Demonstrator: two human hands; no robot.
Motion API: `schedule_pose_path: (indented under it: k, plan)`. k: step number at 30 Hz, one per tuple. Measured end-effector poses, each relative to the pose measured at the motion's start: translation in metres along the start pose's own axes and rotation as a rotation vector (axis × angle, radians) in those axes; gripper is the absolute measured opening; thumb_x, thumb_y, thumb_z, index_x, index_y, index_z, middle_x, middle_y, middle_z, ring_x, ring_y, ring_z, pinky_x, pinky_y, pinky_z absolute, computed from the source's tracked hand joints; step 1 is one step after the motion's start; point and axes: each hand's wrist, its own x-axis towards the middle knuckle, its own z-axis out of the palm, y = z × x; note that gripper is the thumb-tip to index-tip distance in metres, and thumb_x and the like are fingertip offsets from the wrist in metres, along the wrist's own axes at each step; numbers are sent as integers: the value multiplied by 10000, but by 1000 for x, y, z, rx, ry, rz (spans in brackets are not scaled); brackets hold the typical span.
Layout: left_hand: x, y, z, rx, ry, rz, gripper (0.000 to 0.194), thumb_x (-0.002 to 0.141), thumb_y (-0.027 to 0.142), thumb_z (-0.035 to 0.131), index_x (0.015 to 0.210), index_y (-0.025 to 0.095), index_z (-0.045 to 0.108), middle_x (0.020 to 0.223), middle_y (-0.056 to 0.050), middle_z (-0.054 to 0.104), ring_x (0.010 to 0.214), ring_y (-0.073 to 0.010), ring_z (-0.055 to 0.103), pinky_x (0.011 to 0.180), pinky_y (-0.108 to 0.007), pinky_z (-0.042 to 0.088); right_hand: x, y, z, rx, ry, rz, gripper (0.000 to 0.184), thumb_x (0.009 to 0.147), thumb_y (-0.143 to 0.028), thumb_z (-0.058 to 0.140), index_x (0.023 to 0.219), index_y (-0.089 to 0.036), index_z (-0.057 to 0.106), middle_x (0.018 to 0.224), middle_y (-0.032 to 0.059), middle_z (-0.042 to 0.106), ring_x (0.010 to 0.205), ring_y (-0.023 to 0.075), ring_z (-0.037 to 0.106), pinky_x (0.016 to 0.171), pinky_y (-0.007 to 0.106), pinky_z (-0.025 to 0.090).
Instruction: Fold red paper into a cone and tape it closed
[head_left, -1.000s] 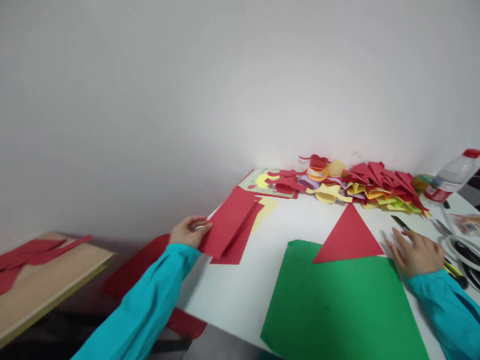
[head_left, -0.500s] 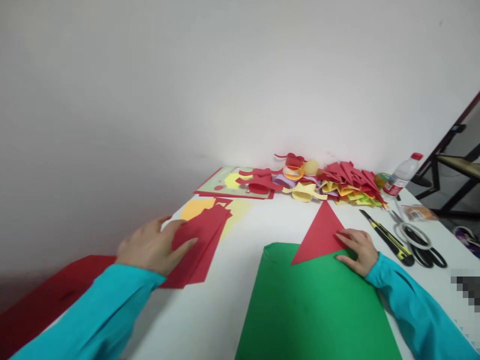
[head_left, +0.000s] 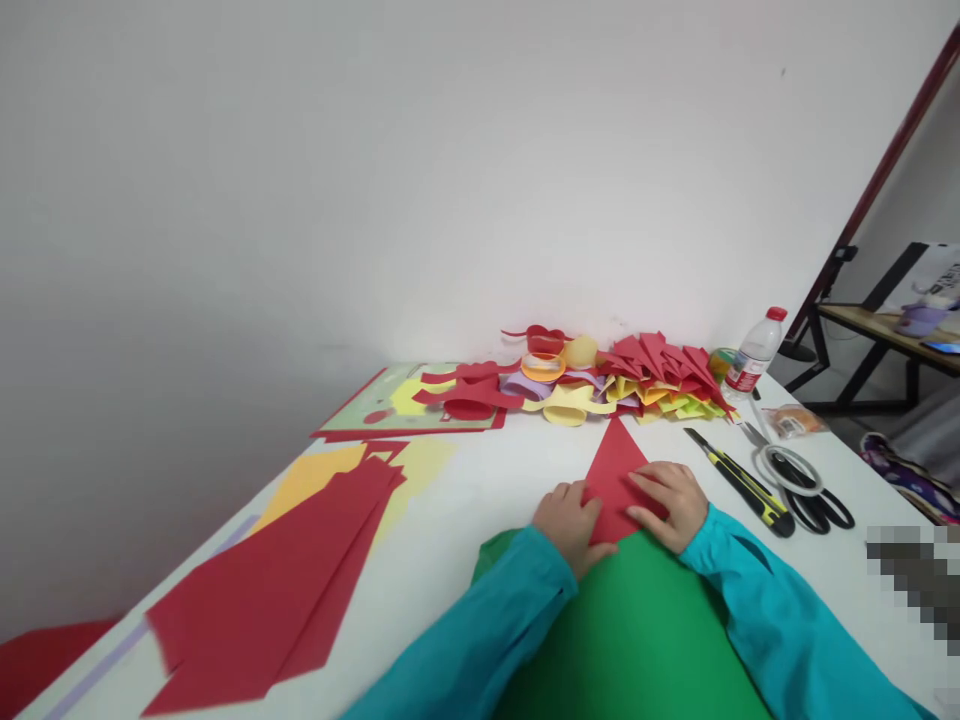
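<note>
A folded-looking red paper triangle (head_left: 613, 470) lies point-up over the top of a green sheet (head_left: 645, 630). My left hand (head_left: 571, 525) rests at the triangle's left edge, fingers bent over it and thumb spread toward the green sheet. On the right side, my right hand (head_left: 671, 505) lays its fingertips on the triangle, with the thumb apart from the fingers. Both hands touch the paper without closing round it. The triangle's lower corners are hidden under the hands.
Red paper sheets (head_left: 277, 590) lie left, over yellow paper (head_left: 315, 475). Behind are a pale green picture board (head_left: 420, 395), paper rings (head_left: 544, 367) and folded red pieces (head_left: 652, 360). A bottle (head_left: 752, 352), cutter (head_left: 739, 480), scissors (head_left: 817, 508) and tape roll (head_left: 789, 470) stand or lie right.
My left hand has left the red sheets and moved right to the triangle. My right hand stays on the triangle. The view has shifted, showing more of the left side.
</note>
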Motion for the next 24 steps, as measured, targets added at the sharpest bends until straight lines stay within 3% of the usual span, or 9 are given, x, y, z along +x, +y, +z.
schedule_pose_path:
  k: [5, 10, 13, 17, 22, 24]
  plan:
    - [-3, -17, 30, 36, 240, 198, 281, 763, 424, 594, 847, 163, 654, 989, -136, 636, 899, -285, 562, 783, -461, 480, -6, 17, 6, 40, 227, 250, 338, 886, -386, 438, 1069, -185, 639, 964, 102, 652, 913, 211, 587, 813, 371, 464]
    - [-11, -26, 28, -69, 456, 329, 254, 892, 237, 384, 904, 163, 628, 895, -95, 681, 823, -214, 611, 753, -356, 514, -3, 17, 9, 212, 305, 481, 366, 886, -430, 410, 1019, -205, 667, 946, 81, 668, 911, 204, 613, 828, 336, 486]
    - [-16, -27, 23, -141, 466, 219, 292, 911, 191, 306, 968, 159, 591, 870, -88, 677, 781, -184, 631, 692, -298, 518, -1, 11, 7, 299, 297, 540, 400, 877, -461, 411, 1033, -190, 661, 960, 85, 669, 903, 204, 616, 800, 331, 492]
    - [-19, -27, 23, -210, 408, 145, 264, 916, 239, 322, 963, 165, 571, 868, -81, 665, 785, -186, 626, 701, -311, 516, 0, 3, 5, 470, 300, 638, 431, 835, -518, 462, 1029, -193, 667, 939, 84, 671, 865, 205, 617, 742, 329, 506]
    - [-14, -26, 24, -226, 379, 232, 353, 799, 482, 536, 908, 150, 583, 882, -107, 661, 789, -231, 591, 698, -373, 514, 4, -6, 3, 884, 361, 795, 448, 729, -554, 591, 997, -206, 683, 950, 74, 656, 795, 201, 619, 650, 347, 544]
    - [-13, -27, 24, -229, 367, 262, 377, 772, 506, 563, 905, 155, 593, 895, -108, 660, 785, -230, 579, 696, -377, 509, 5, -11, 3, 1027, 358, 808, 442, 678, -506, 668, 1019, -223, 672, 975, 62, 638, 725, 173, 617, 595, 332, 550]
